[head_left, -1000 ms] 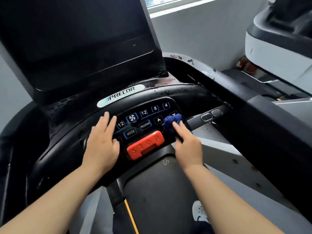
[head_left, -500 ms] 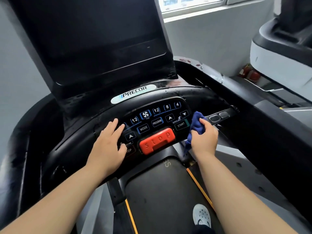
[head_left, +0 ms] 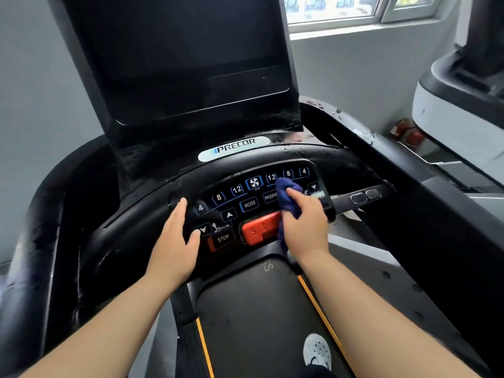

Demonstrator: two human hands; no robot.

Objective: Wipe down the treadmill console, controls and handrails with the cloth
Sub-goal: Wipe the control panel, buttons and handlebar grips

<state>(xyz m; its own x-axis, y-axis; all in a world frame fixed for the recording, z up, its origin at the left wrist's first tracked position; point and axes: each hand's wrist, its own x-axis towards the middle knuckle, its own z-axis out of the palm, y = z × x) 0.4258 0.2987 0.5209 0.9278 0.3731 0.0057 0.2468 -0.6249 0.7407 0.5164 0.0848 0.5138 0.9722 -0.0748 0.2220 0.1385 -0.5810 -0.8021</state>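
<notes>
Two hands are on the control panel (head_left: pixel 249 204). The left hand (head_left: pixel 174 241) lies flat with straight fingers on the panel's left edge, beside the incline keys, and holds nothing. The right hand (head_left: pixel 305 227) grips the cloth (head_left: pixel 286 192), fingers curled round it, and presses it onto the right-hand keys just above the red stop bar (head_left: pixel 259 231).

Status, as I judge it from here:
- Controls – in progress. The cloth is on the right half of the keypad.
- Console housing – wet specks and sheen show near the logo plate (head_left: pixel 234 148), so I take it as dampened or part-wiped.
- Screen (head_left: pixel 191 64) – dark. I cannot tell whether it has been wiped.
- Right handrail (head_left: pixel 450 241) and left handrail (head_left: pixel 41 214) – neither hand is near them, so I count them as remaining.

The cloth is small, dark blue and bunched into a wad. One tail hangs below the hand across the stop bar's right end. It looks thin and soft. Whether it is damp, I cannot tell.
</notes>
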